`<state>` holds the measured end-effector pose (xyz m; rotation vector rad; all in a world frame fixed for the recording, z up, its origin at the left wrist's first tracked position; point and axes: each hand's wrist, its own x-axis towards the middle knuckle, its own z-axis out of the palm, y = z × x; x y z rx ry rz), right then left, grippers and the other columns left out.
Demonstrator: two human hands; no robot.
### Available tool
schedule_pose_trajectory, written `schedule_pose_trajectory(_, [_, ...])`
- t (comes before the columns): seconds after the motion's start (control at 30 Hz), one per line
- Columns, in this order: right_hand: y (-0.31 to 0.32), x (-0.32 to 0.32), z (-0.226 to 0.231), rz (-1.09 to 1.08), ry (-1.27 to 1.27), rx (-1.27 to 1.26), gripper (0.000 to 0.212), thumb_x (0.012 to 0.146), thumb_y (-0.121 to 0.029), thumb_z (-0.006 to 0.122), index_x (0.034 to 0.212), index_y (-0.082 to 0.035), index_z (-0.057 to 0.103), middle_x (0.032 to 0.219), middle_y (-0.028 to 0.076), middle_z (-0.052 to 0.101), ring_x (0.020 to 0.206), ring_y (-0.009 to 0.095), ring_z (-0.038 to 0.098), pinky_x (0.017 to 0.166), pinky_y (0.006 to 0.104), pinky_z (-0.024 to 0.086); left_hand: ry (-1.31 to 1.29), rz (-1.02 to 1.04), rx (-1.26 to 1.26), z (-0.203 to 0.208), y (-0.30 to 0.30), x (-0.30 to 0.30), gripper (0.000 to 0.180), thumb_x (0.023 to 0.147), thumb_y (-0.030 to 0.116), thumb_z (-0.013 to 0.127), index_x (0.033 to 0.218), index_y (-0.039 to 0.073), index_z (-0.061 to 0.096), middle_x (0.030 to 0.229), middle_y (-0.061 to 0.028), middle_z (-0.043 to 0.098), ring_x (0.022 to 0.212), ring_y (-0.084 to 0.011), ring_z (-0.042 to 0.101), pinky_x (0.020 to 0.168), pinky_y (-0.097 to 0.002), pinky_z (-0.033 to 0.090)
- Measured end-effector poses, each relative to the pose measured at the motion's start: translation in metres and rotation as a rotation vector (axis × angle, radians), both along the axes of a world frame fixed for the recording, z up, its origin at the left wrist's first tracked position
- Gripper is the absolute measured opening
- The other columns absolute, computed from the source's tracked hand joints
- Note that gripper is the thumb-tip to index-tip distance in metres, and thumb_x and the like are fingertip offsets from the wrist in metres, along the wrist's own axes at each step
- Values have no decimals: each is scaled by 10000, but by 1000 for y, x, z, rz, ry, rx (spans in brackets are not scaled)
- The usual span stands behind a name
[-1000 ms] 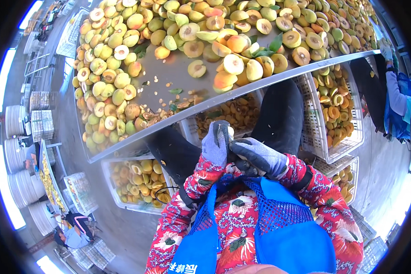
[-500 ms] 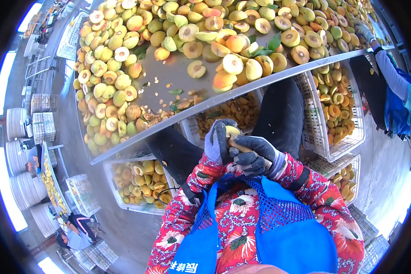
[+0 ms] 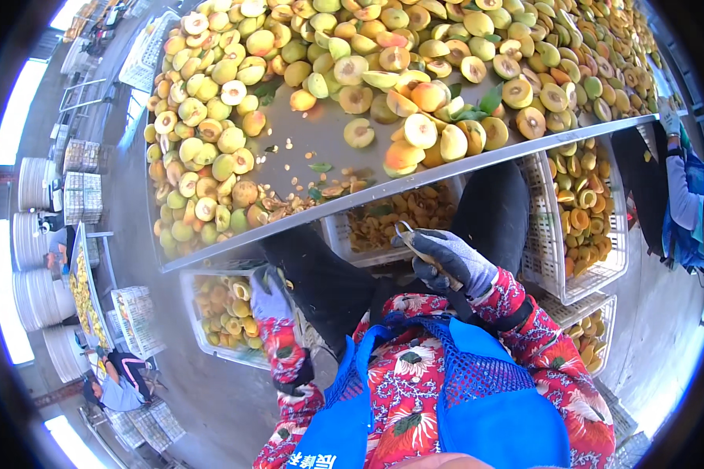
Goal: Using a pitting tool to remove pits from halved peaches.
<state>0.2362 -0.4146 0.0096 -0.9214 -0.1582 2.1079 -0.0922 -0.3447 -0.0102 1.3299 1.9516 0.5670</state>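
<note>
My right hand (image 3: 460,262), in a grey glove, is closed round a pitting tool (image 3: 433,259) with a metal loop at its tip. It is above my lap, in front of the table edge. My left hand (image 3: 269,297), also gloved, hangs over the right side of a white crate (image 3: 193,316) of pitted peach halves (image 3: 235,313). Motion smears its fingers, so whether they hold anything cannot be made out. Halved yellow peaches (image 3: 211,141), many with the pit in, are heaped on the metal table (image 3: 313,141).
The table's raised metal edge (image 3: 414,172) slants across in front of me. Beneath it, a crate (image 3: 336,234) holds scraps between my legs. Crates of peach halves (image 3: 579,219) are stacked at the right. Another person's gloved hand (image 3: 669,121) is at the table's far right.
My hands have parted. The left one has swung left and down to the crate, and the peach piece held between them is out of sight. The right keeps the tool, its loop now showing.
</note>
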Motion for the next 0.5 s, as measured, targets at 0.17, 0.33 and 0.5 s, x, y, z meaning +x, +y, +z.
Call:
schedule_pose_trajectory(0.17, [5,-4,-8,96,-244,-16,330,942,-419,531,1045,-105,528,618,-19,481,442,57,426,397,182,317,633,-251,101,27,35,-9,439,907,321,522,1258,58,508,1201,-282,520,1077,-411,536,919,-482,431])
schedule_pose_trajectory(0.33, [3,-11,-11,214,-434,172,405,944,-446,503,1044,-63,584,642,-16,488,514,64,461,446,210,361,587,-657,467,49,135,136,381,886,264,553,1223,87,529,1130,-255,550,1020,-408,559,890,-480,462])
schedule_pose_trajectory(0.5, [-2,-3,14,236,-572,212,409,952,-421,476,1010,-31,585,671,-13,527,538,60,475,470,219,372,449,-1167,232,5,182,200,551,813,268,638,1294,69,457,1211,-251,524,1122,-392,523,948,-454,434])
